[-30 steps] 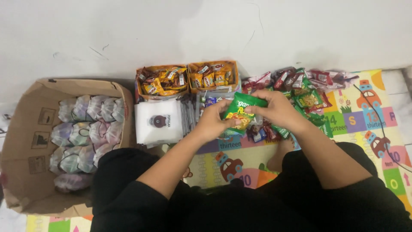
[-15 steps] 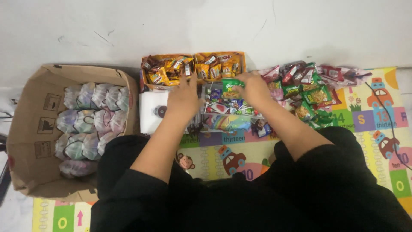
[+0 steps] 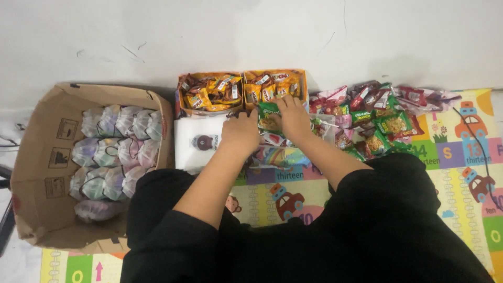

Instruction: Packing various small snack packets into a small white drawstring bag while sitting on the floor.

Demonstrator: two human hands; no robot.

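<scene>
**packmule_77:** So where's this at? Going big to small: the cardboard box (image 3: 50, 173) on the left holds rows of filled, tied-off clear bags (image 3: 116, 152), three rows plus one more lying at the near end, with bare cardboard beyond that. I'd say a good chunk of bagging is done.

**snackstack:** Yeah, but plenty's left I think. The pile of loose snack packets (image 3: 385, 118) on the right of the play mat (image 3: 461, 157) is big, and the two small orange cartons (image 3: 209, 91) by the wall are full of sachets too. The stack of white plastic bags (image 3: 196, 141) sits just beside the big box.

**packmule_77:** And the hands?

**snackstack:** Both are down over the clear tray (image 3: 327, 128) in the middle. The left hand (image 3: 242, 131) and right hand (image 3: 292, 116) each have fingers closed on an edge of the green snack packet (image 3: 269, 116), held between them right in front of the cartons. So my guess is one more bundle is mid-assembly, not bagged yet.
</scene>
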